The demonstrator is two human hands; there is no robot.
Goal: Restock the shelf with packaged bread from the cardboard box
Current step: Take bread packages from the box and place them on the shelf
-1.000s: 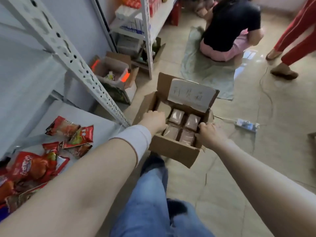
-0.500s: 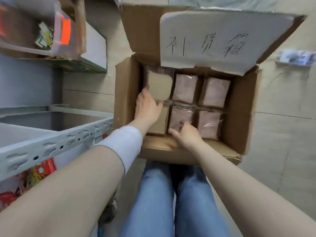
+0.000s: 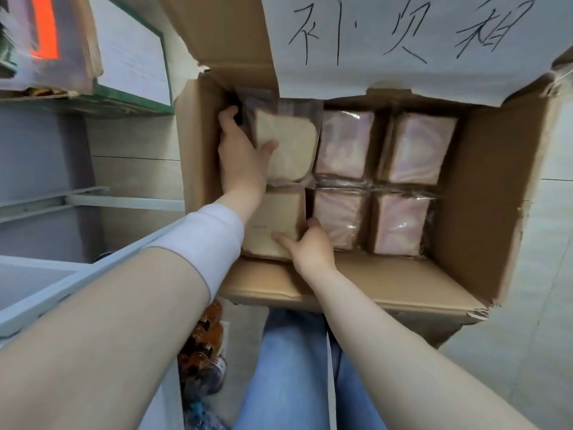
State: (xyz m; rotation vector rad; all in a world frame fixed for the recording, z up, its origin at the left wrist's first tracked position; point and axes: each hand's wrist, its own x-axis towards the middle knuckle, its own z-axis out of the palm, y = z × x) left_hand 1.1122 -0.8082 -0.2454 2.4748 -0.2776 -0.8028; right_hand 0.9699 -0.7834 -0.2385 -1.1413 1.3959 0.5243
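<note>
left hand (image 3: pixel 240 156) clasps far pack (image 3: pixel 288 144), thumb on top, fingers between it and left wall of box (image 3: pixel 198 135) | right hand (image 3: pixel 310 246) pinches near pack (image 3: pixel 273 221) at near-left corner | other packs (image 3: pixel 415 147) fill the right side

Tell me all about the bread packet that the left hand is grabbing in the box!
The bread packet is a pale tan slice with rounded corners, sealed in clear, crinkly plastic. It sits in the far left corner of the cardboard box, flat face up, beside the other packets. The left hand holds it: thumb across its face, fingers down its left side.
</note>
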